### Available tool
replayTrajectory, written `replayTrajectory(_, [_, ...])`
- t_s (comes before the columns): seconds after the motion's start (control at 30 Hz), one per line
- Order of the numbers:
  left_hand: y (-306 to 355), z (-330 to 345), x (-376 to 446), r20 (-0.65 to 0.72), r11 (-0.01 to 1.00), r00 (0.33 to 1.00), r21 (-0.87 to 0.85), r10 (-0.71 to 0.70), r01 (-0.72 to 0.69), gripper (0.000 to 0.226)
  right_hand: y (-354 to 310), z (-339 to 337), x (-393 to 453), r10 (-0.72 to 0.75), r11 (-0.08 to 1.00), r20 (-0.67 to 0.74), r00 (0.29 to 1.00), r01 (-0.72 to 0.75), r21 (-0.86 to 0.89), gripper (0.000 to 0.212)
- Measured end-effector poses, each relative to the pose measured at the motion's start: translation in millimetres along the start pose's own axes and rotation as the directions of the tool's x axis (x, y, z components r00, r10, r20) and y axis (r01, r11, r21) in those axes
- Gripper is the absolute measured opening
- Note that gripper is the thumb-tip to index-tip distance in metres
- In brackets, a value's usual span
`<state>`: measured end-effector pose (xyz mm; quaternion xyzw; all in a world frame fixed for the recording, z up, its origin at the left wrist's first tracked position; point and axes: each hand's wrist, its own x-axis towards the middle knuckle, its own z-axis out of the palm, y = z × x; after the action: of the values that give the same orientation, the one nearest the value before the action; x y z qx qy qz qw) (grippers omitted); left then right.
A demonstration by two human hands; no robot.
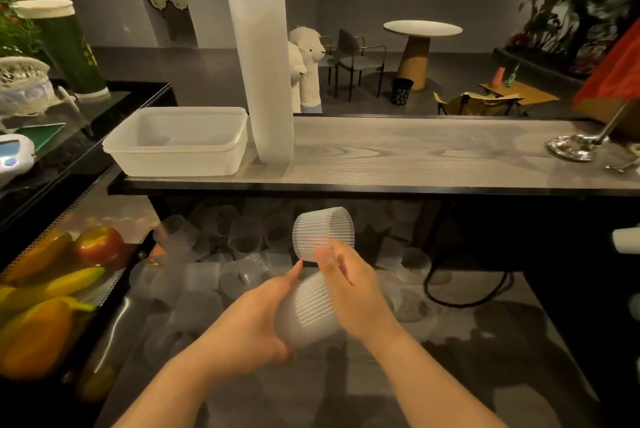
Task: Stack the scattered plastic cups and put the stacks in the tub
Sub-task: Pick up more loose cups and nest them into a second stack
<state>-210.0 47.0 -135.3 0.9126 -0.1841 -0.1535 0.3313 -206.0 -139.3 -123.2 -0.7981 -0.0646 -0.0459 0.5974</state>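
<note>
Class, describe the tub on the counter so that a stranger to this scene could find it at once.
Start at the long pale wood-grain counter across the middle of the view. At its left end, just left of the tall stack of ribbed cups, sits the tub. It alone is low, rectangular and smooth-walled, translucent white, with nothing visible inside.

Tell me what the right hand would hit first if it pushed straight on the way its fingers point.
Probably the left hand: the right hand points up-left across its ribbed cup; depth is unclear.
</note>
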Motion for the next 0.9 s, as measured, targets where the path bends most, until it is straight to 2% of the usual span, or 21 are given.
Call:
replayTrajectory(0.07, [0.9, 1.2, 5.1, -0.005, 1.000, 1.000, 0.002, 0.008, -0.008, 0.122, -5.0, -12.8, 1.1, 0.036, 0.999, -0.125, 0.992, -0.033, 0.031, 0.016])
replayTrajectory(0.13, [1.3, 1.0, 9.6, -0.023, 1.000, 1.000, 0.006, 0.008, -0.008, 0.120, -7.9, -34.6, 6.7, 0.054, 0.982, -0.275, 0.960, -0.002, 0.187, 0.019])
replayTrajectory(0.2, [0.0, -1.0, 11.9, -0.048, 1.000, 0.999, -0.008, 0.000, -0.001, 0.120, -7.1, -56.7, 11.8, 0.024, 0.957, -0.296, 0.955, 0.065, 0.284, 0.028])
replayTrajectory(0.27, [-1.5, -3.8, 14.2, -0.071, 0.999, 0.997, -0.034, -0.004, 0.002, 0.120, 0.0, -69.2, 13.0, -0.058, 0.971, -0.168, 0.984, 0.095, 0.221, 0.034])
replayTrajectory(0.37, [0.8, -5.7, 18.7, -0.078, 0.998, 0.997, -0.064, -0.009, 0.004, 0.118, 12.7, -66.2, 12.8, -0.035, 0.998, 0.048, 0.998, 0.033, 0.054, 0.031])
replayTrajectory(0.5, [-1.0, -5.1, 25.2, -0.054, 0.996, 0.998, -0.079, -0.033, 0.029, 0.120, 23.2, -56.0, 15.4, 0.070, 0.995, 0.057, 0.996, -0.065, -0.081, 0.048])
replayTrajectory(0.57, [-1.7, -7.3, 26.0, -0.060, 0.997, 0.997, -0.072, -0.043, 0.039, 0.120, 26.1, -54.6, 19.2, 0.109, 0.992, 0.079, 0.991, -0.103, -0.079, 0.065])
replayTrajectory(0.63, [-0.8, -9.4, 27.0, -0.091, 0.997, 0.995, -0.059, -0.048, 0.042, 0.120, 27.9, -49.4, 21.8, 0.117, 0.993, 0.090, 0.989, -0.113, -0.045, 0.069])
replayTrajectory(0.77, [-0.2, -7.8, 32.4, -0.142, 0.996, 0.988, -0.069, -0.068, 0.059, 0.118, 31.8, -30.4, 19.1, 0.071, 0.992, 0.174, 0.982, -0.051, -0.115, 0.067])
replayTrajectory(0.83, [-4.9, -5.3, 33.2, -0.143, 0.995, 0.986, -0.050, -0.090, 0.084, 0.119, 33.8, -28.7, 15.1, 0.123, 0.991, 0.266, 0.956, -0.104, -0.084, 0.055])
replayTrajectory(0.9, [-10.8, -1.9, 31.2, -0.130, 0.992, 0.984, -0.045, -0.121, 0.116, 0.122, 40.4, -31.7, 13.8, 0.176, 0.983, 0.338, 0.925, -0.185, -0.005, 0.055])
